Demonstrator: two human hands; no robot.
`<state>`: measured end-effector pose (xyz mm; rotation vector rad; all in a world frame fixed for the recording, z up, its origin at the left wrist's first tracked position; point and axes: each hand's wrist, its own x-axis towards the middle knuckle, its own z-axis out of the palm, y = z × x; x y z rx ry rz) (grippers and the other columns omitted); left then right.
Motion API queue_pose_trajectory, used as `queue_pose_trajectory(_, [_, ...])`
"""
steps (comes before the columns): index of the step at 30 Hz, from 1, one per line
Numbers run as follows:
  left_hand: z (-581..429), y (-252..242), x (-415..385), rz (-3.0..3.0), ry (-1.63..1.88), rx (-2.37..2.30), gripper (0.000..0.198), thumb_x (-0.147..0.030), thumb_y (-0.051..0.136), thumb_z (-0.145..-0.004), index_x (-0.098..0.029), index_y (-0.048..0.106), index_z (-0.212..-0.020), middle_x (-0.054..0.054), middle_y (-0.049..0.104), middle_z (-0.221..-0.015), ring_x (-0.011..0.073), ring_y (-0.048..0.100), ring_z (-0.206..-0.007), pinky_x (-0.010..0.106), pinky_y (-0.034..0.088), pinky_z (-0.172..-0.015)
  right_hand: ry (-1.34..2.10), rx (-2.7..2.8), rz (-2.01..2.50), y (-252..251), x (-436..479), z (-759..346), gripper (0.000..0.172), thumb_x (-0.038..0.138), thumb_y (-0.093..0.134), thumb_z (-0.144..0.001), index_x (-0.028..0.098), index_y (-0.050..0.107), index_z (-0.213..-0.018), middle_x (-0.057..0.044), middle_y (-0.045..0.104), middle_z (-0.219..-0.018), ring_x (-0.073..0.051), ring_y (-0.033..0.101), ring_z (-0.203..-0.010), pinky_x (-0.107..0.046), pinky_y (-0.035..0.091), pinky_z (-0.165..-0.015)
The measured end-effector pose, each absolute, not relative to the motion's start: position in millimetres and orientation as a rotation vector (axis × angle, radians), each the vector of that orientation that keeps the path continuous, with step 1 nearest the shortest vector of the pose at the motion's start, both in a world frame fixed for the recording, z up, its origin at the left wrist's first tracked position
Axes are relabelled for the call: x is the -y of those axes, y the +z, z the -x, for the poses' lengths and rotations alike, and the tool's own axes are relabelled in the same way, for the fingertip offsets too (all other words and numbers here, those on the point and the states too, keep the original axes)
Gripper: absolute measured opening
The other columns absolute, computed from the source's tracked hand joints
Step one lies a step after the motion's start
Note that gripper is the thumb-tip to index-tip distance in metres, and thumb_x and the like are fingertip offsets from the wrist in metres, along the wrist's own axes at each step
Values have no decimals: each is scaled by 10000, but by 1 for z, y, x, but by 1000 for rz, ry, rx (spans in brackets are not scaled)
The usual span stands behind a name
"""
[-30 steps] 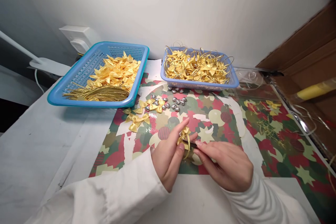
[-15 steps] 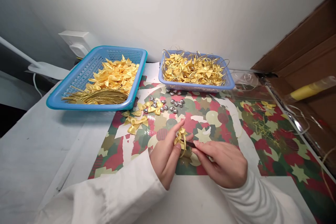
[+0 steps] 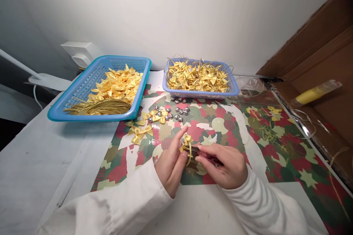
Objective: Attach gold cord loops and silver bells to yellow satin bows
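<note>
My left hand (image 3: 172, 167) pinches a yellow ribbon bow (image 3: 187, 139) with a loop of gold cord (image 3: 190, 154) hanging from it. A bit of silver shows beside the bow, partly hidden by the fingers. My right hand (image 3: 227, 163) grips a slim dark two-armed tool (image 3: 195, 149); whether it is tweezers or snips I cannot tell. Its tip reaches the cord loop by my left thumb. Beyond my hands lie loose yellow bows (image 3: 139, 132) and several small silver bells (image 3: 180, 111).
A blue basket (image 3: 55, 112) at left holds yellow bows and gold cords. Behind, a smaller blue basket (image 3: 201, 93) holds bows with cord loops. Thread clippings (image 3: 270, 136) lie at right, near a yellow tube (image 3: 311, 95) by cardboard (image 3: 325, 51). A patterned sheet (image 3: 118, 161) covers the table.
The view has shifted slightly. My right hand has turned a little, and more of the dark tool now shows, with its arms apart. My left hand keeps its hold on the bow.
</note>
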<state>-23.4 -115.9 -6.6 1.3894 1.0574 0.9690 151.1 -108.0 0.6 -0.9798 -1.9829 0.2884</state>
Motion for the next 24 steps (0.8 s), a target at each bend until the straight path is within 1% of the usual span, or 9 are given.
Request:
queue_pose_trajectory(3, [23, -1, 117, -1468, 874, -1192, 522, -348, 336, -949, -202, 284, -1448, -36, 429, -530, 198, 535, -635, 307, 436, -678, 299, 1992, 981, -3, 108, -151, 108, 147, 597, -831, 159, 633, -933, -30, 718, -675, -107, 603, -475, -211, 469, -446])
queue_pose_trajectory(6, [23, 6, 118, -1524, 772, -1280, 532, -347, 288, -958, -188, 232, -1463, -47, 400, -529, 178, 508, -593, 295, 408, -634, 302, 1998, 982, -4, 108, -152, 109, 147, 593, -836, 162, 634, -936, -44, 729, -702, -111, 616, -489, -215, 484, -461])
queue_pose_trajectory(9, [23, 10, 118, -1573, 710, -1348, 535, -351, 281, -955, -191, 224, -1462, -46, 433, -545, 152, 456, -521, 278, 360, -557, 302, 2008, 985, -4, 108, -152, 115, 144, 598, -835, 163, 630, -944, -55, 736, -719, -121, 630, -502, -224, 495, -472])
queue_pose_trajectory(11, [22, 12, 118, -1587, 698, -1373, 539, -359, 284, -953, -192, 224, -1461, -37, 476, -558, 148, 450, -505, 274, 336, -520, 308, 2009, 990, -5, 108, -152, 115, 138, 602, -833, 160, 629, -942, -61, 739, -732, -128, 644, -520, -227, 500, -480])
queue_pose_trajectory(14, [20, 13, 118, -1567, 735, -1352, 532, -339, 291, -948, -191, 240, -1456, -4, 577, -639, 165, 539, -588, 278, 395, -562, 300, 2005, 1005, -5, 109, -152, 89, 135, 606, -829, 162, 630, -910, -60, 740, -726, -133, 655, -531, -226, 498, -478])
queue_pose_trajectory(17, [20, 10, 118, -1549, 767, -1337, 516, -329, 305, -945, -207, 272, -1446, 15, 624, -697, 184, 591, -672, 287, 435, -616, 296, 2009, 1016, -5, 109, -152, 73, 134, 608, -826, 158, 633, -891, -56, 737, -707, -131, 651, -516, -221, 486, -461])
queue_pose_trajectory(22, [23, 2, 116, -1526, 804, -1284, 528, -346, 317, -940, -214, 266, -1449, 47, 661, -795, 185, 579, -640, 312, 453, -646, 297, 1995, 1016, -4, 109, -152, 53, 124, 614, -815, 156, 631, -853, -53, 732, -701, -119, 631, -494, -214, 470, -449])
queue_pose_trajectory(24, [24, 0, 115, -1558, 782, -1323, 523, -357, 316, -941, -228, 273, -1446, 26, 638, -703, 173, 541, -555, 300, 439, -586, 294, 1958, 1036, -5, 108, -153, 46, 138, 624, -808, 172, 630, -838, -20, 712, -649, -104, 607, -465, -202, 460, -438])
